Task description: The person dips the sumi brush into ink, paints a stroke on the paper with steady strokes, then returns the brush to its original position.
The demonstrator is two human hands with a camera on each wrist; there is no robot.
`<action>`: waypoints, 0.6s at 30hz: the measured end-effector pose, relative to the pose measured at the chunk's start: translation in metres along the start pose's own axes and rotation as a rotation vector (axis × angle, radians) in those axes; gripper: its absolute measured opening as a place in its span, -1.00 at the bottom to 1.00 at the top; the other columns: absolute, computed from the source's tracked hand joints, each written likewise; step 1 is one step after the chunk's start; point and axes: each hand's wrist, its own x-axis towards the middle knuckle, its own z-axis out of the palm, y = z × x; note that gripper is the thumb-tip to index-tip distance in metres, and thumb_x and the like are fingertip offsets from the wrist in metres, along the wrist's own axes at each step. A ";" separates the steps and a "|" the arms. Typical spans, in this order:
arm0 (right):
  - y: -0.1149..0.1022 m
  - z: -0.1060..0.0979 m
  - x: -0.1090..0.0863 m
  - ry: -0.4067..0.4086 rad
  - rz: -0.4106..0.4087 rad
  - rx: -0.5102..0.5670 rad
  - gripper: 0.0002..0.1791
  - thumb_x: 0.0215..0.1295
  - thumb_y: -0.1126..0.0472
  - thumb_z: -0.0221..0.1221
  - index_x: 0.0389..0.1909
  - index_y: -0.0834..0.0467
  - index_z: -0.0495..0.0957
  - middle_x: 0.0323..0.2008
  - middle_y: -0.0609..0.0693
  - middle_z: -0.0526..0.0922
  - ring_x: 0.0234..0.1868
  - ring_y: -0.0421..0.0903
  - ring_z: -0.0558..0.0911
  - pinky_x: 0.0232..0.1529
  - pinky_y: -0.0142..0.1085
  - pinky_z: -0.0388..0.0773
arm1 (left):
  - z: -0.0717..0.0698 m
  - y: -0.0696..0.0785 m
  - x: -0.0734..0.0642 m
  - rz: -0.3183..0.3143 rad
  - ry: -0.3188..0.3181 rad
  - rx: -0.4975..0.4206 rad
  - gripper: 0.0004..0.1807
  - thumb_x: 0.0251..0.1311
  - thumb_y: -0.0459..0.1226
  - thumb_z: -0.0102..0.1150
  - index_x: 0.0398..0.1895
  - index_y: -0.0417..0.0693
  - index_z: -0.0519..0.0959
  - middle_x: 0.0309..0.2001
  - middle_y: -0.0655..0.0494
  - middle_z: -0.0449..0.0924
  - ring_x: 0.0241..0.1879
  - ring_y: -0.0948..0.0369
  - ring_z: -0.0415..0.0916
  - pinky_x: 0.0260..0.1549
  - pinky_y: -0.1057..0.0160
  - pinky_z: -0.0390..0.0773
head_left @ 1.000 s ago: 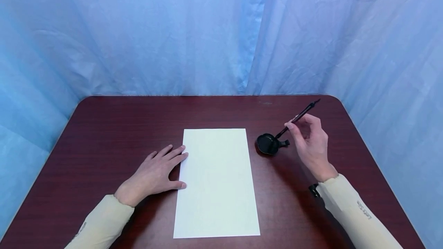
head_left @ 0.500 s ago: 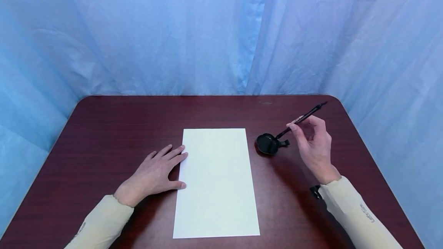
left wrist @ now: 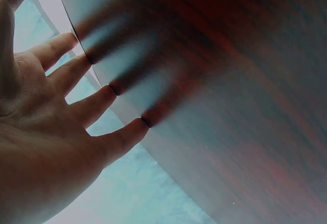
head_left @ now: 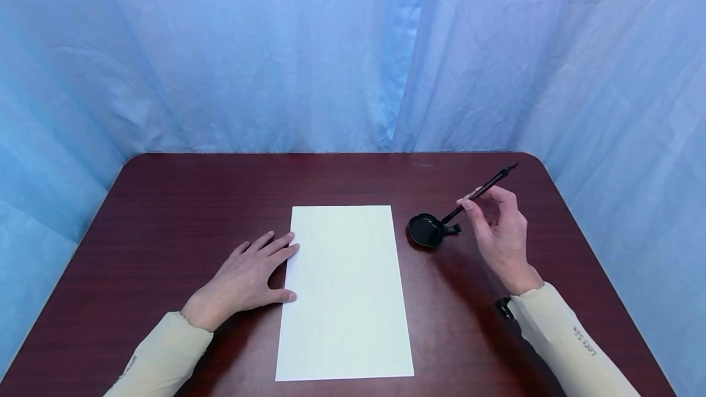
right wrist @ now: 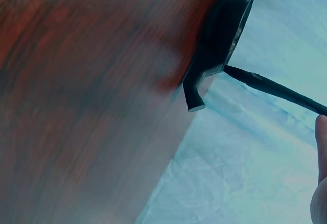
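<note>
A white sheet of paper (head_left: 344, 293) lies flat near the middle of the table. My left hand (head_left: 242, 283) is spread at its left edge, with the thumb and index fingertip on the paper; in the left wrist view the fingers (left wrist: 92, 109) are straight, their tips against the tabletop. Between thumb and fingers my right hand (head_left: 499, 238) pinches a dark writing brush (head_left: 480, 192), which slants up to the right. The brush's lower end meets the rim of a small black ink dish (head_left: 426, 230) with a short handle, right of the paper.
The dark red wooden table (head_left: 193, 201) has rounded back corners. Pale blue curtains (head_left: 248, 54) hang behind it and on both sides. A black strap (head_left: 503, 307) shows at the right sleeve's cuff.
My right hand has shifted slightly right, tilting the brush lower to the right, then a touch back; its lower end has stayed at the dish. The left hand and paper have stayed put.
</note>
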 end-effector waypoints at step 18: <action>0.004 0.000 -0.004 -0.019 0.006 -0.003 -0.50 0.14 0.68 0.30 0.11 0.46 0.42 -0.17 0.16 0.73 -0.17 -0.45 0.63 -0.33 -0.62 0.44 | 0.000 -0.001 0.000 0.003 -0.002 -0.008 -0.05 0.11 0.19 0.47 0.53 0.02 0.39 0.57 0.06 0.25 0.53 -0.18 0.15 0.29 -0.43 0.26</action>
